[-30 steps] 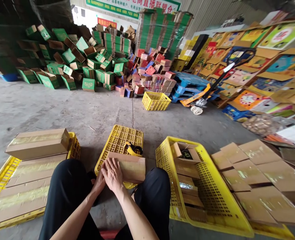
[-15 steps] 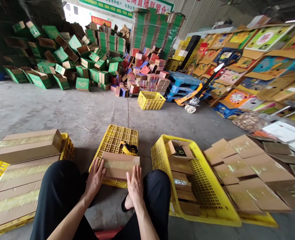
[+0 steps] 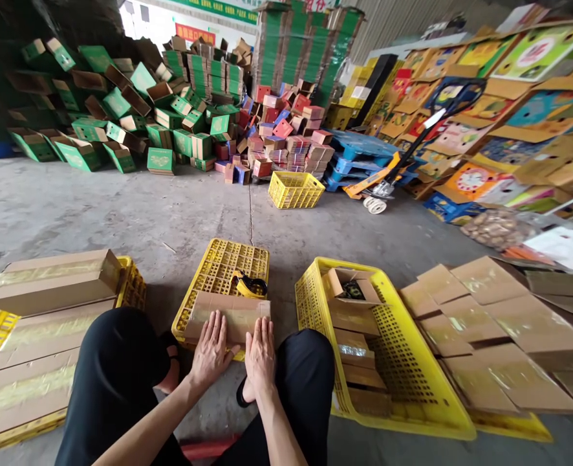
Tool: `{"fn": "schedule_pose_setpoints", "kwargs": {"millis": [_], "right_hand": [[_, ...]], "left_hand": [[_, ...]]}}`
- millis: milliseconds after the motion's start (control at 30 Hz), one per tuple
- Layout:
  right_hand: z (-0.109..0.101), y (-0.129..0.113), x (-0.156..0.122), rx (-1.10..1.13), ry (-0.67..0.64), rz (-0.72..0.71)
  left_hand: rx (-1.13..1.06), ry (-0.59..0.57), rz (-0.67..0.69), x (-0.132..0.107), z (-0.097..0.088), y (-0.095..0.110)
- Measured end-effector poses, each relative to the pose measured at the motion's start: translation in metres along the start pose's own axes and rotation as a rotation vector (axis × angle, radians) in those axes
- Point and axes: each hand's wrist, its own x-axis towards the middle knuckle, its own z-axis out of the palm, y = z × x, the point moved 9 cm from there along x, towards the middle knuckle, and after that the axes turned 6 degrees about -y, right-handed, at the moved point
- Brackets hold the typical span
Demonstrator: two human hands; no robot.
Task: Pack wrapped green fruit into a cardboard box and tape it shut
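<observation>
A brown cardboard box [image 3: 228, 310] sealed with clear tape lies on an upturned yellow crate [image 3: 228, 262] between my knees. My left hand [image 3: 212, 349] rests flat on the box's near side, fingers stretched out. My right hand [image 3: 260, 355] lies flat beside it on the same face, fingers together and extended. A yellow tape dispenser [image 3: 249, 285] sits on the crate just behind the box.
Taped boxes [image 3: 48, 278] are stacked on a yellow crate to my left. A yellow basket [image 3: 412, 395] at my right holds open boxes, with flat cardboard [image 3: 490, 323] beyond. Green and red cartons [image 3: 160, 123], another yellow crate [image 3: 295, 189] and a pallet jack [image 3: 378, 194] stand across the concrete floor.
My hands went from overlapping at the box's left end, to its two ends, and now lie side by side on its near face. The box has turned lower.
</observation>
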Motion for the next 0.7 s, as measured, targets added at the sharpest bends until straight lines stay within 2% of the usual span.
{"fn": "schedule_pose_setpoints", "kwargs": {"millis": [167, 267, 367, 433, 500, 567, 700], "right_hand": [[-0.002, 0.001, 0.001, 0.009, -0.013, -0.009], [-0.003, 0.001, 0.002, 0.003, -0.013, -0.011], [-0.006, 0.000, 0.003, -0.009, -0.010, -0.007], [-0.007, 0.000, 0.004, -0.012, -0.015, -0.001], [-0.007, 0.000, 0.005, -0.007, -0.023, 0.009], [-0.007, 0.000, 0.006, 0.002, -0.031, 0.017], [-0.006, 0.000, 0.005, 0.025, -0.033, 0.018]], "left_hand": [[-0.024, -0.061, 0.060, -0.003, 0.013, 0.041], [-0.003, -0.083, 0.053, -0.003, 0.011, 0.047], [-0.005, -0.168, 0.111, -0.001, 0.003, 0.031], [-0.020, -0.206, 0.110, -0.001, -0.009, 0.006], [-0.013, -0.176, 0.040, -0.003, -0.025, -0.023], [-0.005, -0.140, -0.008, -0.007, -0.036, -0.042], [-0.004, -0.090, -0.038, -0.021, -0.038, -0.046]]}}
